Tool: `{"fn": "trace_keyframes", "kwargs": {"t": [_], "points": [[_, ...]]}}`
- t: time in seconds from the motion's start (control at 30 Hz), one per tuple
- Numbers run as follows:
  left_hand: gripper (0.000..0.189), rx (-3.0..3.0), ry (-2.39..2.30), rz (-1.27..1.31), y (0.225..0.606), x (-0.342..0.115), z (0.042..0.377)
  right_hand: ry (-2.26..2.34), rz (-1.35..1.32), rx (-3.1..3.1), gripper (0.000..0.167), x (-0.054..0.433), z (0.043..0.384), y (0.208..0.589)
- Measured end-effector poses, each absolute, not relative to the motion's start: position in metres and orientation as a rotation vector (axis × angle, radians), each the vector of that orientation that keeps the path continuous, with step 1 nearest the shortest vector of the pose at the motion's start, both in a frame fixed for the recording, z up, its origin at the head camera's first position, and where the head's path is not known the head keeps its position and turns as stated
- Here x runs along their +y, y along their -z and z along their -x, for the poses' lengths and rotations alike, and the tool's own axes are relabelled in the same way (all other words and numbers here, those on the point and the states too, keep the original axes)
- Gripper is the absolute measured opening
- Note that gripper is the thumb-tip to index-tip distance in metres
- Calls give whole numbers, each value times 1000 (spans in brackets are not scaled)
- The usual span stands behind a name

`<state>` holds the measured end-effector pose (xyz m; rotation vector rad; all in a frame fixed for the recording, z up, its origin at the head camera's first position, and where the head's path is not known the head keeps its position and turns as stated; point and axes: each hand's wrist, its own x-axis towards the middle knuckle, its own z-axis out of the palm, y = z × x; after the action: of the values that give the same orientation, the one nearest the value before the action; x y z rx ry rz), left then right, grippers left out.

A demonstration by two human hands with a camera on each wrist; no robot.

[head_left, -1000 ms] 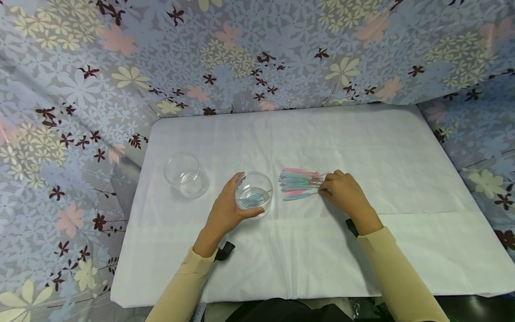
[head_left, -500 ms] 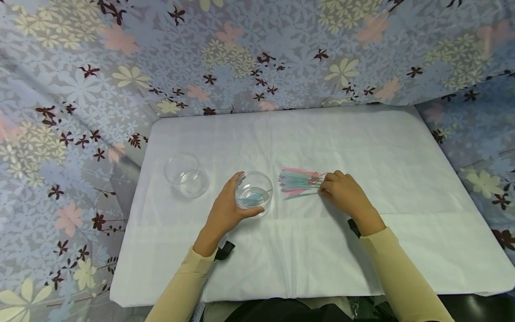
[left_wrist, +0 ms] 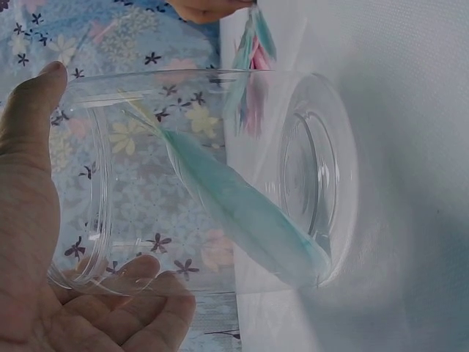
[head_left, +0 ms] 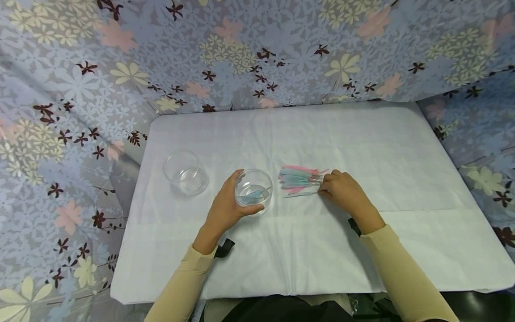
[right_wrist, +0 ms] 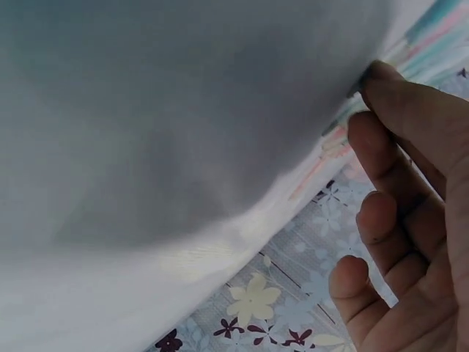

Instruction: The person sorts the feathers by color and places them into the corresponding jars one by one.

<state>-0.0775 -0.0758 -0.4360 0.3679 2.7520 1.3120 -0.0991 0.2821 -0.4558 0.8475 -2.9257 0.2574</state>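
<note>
In the head view my left hand [head_left: 225, 205] grips a clear plastic jar [head_left: 263, 181], thumb on the near side, fingers round the far side. The jar stands upright on the white cloth. A pale teal feather [left_wrist: 234, 205] leans inside it, tip at the base, quill toward the mouth. To the jar's right lies a fanned bunch of pink and teal feathers [head_left: 297, 175], quills pointing right. My right hand [head_left: 347, 193] pinches the quill of the nearest teal feather [head_left: 299, 195] between thumb and forefinger; its other fingers are loosely bent in the right wrist view.
A second clear jar [head_left: 194, 182] stands left of my left hand. The white cloth [head_left: 382, 143] covers the table, whose far edge meets a hanging flowered curtain [head_left: 289, 53]. Curtain also hangs along the left and right sides.
The pinched teal feather has turned from its flat face to a thin edge in the head view. My left hand and the jar stay in place.
</note>
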Motion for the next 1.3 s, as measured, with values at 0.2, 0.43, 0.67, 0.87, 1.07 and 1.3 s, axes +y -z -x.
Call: {"fn": "trace_keyframes", "kwargs": {"t": [0.2,0.43,0.67,0.87,1.07,1.3], "points": [[112,2734,-1304,-352,437,-76,77,-353,-853,-2905,10,282,94,440],[111,2722,-1304,-322,433,-77,80,-549,-984,-2641,13,256,104,373],[113,2704,-1295,-300,432,-78,79,-411,-1230,-2505,7,200,107,329],[114,2655,-1346,-312,433,-78,77,-321,-1336,-2513,9,164,109,337],[115,2646,-1339,-385,432,-77,77,-342,-1380,-2557,9,147,113,355],[116,2648,-1340,-430,431,-76,79,-303,-1374,-2619,18,136,119,363]]}}
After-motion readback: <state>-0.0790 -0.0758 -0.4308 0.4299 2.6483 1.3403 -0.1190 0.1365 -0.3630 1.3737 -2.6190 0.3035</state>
